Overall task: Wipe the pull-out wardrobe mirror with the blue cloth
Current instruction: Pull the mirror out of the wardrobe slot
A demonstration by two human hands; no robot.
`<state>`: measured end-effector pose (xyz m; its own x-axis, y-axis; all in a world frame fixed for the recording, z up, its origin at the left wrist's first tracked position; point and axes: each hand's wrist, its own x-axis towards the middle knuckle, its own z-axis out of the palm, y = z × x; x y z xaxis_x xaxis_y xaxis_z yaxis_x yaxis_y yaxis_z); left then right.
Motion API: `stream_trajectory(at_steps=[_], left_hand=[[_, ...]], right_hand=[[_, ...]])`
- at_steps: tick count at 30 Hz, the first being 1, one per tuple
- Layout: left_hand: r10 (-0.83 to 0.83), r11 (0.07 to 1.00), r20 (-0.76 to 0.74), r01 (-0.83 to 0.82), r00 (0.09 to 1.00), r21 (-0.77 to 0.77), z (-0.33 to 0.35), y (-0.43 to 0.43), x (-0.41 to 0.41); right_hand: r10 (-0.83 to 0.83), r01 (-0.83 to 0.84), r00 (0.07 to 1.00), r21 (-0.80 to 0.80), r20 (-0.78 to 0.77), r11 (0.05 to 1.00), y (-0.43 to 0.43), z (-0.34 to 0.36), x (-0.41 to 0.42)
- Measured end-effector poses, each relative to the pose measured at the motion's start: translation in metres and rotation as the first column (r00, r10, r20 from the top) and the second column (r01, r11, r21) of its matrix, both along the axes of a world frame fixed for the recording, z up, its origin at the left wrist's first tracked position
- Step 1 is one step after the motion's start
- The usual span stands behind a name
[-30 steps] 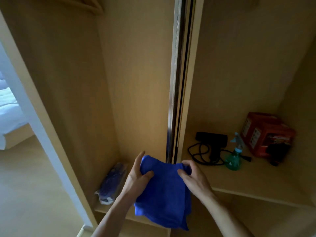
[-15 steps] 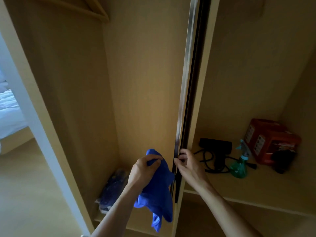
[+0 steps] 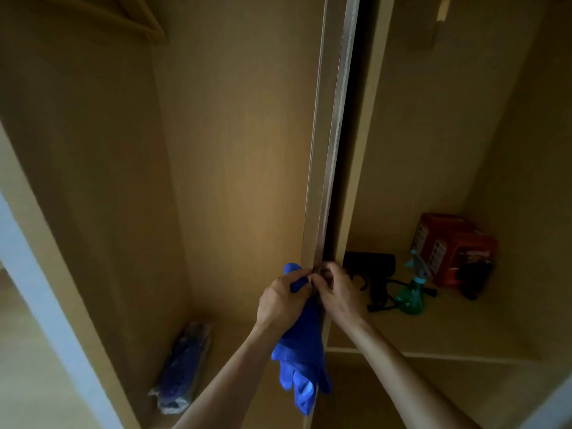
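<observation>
The pull-out mirror (image 3: 332, 144) shows only as a thin metal edge, tucked against the wardrobe's central divider and running from top to hand height. My left hand (image 3: 283, 300) grips the blue cloth (image 3: 301, 357), which hangs down bunched below the fist. My right hand (image 3: 337, 294) is right beside it, its fingers curled around the mirror's edge at about shelf height. The two hands touch at the fingertips. The mirror's glass face is hidden.
On the right shelf (image 3: 433, 329) lie a black hair dryer with its cord (image 3: 373, 274), a green spray bottle (image 3: 410, 294) and a red box (image 3: 452, 246). A wrapped blue bundle (image 3: 182, 366) rests on the left compartment's floor. The white wardrobe frame (image 3: 40, 292) stands at left.
Both hands held the cloth spread a second ago. The right hand let go and took the mirror's edge; the left bunched the cloth and rose to meet it. The view moved closer.
</observation>
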<state>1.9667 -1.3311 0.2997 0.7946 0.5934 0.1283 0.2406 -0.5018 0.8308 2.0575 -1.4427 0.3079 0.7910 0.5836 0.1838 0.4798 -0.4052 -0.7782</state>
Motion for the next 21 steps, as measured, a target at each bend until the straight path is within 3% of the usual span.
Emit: stream_trajectory(at_steps=[12, 21], left_hand=[[-0.063, 0.998, 0.056, 0.063, 0.996, -0.009, 0.001, -0.015, -0.019], [-0.06, 0.998, 0.052, 0.062, 0.997, -0.028, 0.001, -0.039, -0.051]], right_hand=[[-0.092, 0.09, 0.995, 0.044, 0.035, 0.995, -0.016, -0.009, -0.023], [-0.025, 0.02, 0.998, 0.079, 0.06, 0.997, -0.047, -0.018, -0.039]])
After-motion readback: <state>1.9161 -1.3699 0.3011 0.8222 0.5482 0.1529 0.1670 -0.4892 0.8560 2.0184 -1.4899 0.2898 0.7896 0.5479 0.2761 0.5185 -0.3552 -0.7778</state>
